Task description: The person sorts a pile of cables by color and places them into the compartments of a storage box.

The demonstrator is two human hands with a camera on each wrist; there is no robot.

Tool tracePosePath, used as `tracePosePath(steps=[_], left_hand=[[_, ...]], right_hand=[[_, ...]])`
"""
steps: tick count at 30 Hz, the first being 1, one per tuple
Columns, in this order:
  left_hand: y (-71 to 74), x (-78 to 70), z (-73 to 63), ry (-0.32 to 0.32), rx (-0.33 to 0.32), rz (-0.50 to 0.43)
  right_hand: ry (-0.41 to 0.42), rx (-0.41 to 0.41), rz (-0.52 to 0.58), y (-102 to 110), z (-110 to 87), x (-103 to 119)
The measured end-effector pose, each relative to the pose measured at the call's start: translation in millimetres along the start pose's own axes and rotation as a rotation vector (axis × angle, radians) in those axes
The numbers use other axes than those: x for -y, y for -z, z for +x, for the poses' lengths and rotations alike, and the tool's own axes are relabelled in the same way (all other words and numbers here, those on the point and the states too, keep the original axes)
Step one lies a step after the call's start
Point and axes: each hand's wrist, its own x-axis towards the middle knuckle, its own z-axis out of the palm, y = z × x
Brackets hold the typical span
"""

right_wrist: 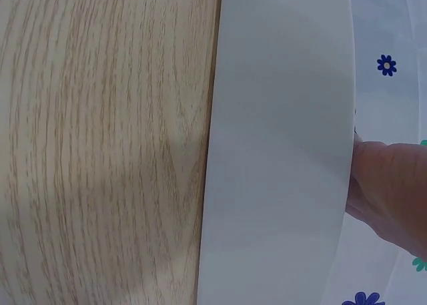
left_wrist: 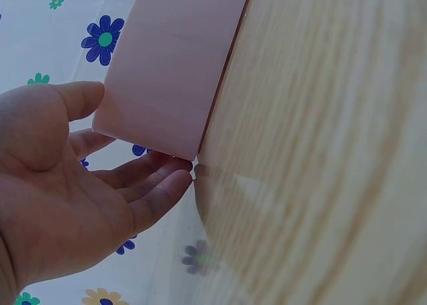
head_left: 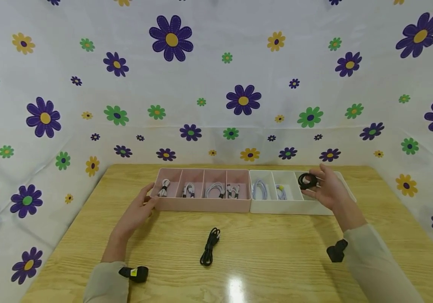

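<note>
My right hand [head_left: 327,186] holds a coiled black cable [head_left: 307,181] by its side, over the third compartment of the white divided box [head_left: 288,207]. In the right wrist view the box's front wall [right_wrist: 280,145] hides the cable and most of the fingers. At the far left, my left hand [head_left: 138,212] touches the end of the pink divided box [head_left: 201,205], its fingers loosely extended along the end wall in the left wrist view. A second black cable [head_left: 209,247], bundled lengthwise, lies on the table in front of the boxes.
The two boxes stand end to end near the back of the wooden table [head_left: 269,252]. White cables [head_left: 215,189] lie in the pink compartments, and pale lilac cables [head_left: 260,190] in two white ones. A flowered cloth [head_left: 208,75] hangs behind and at both sides.
</note>
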Motion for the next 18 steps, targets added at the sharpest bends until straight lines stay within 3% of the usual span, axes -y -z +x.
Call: tracePosePath(steps=[4, 10, 18], left_hand=[[0.1, 2.2, -0.4, -0.003, -0.008, -0.01], [0.1, 5.3, -0.6, 0.002, -0.022, 0.004], [1.0, 3.8, 0.9, -0.005, -0.035, 0.002]], right_hand=[[-0.052, -0.003, 0.025, -1.8, 3.9, -0.8], [-0.101, 0.017, -0.041, -3.7, 11.2, -2.7], [-0.118, 0.049, -0.295, -3.2, 19.5, -0.4]])
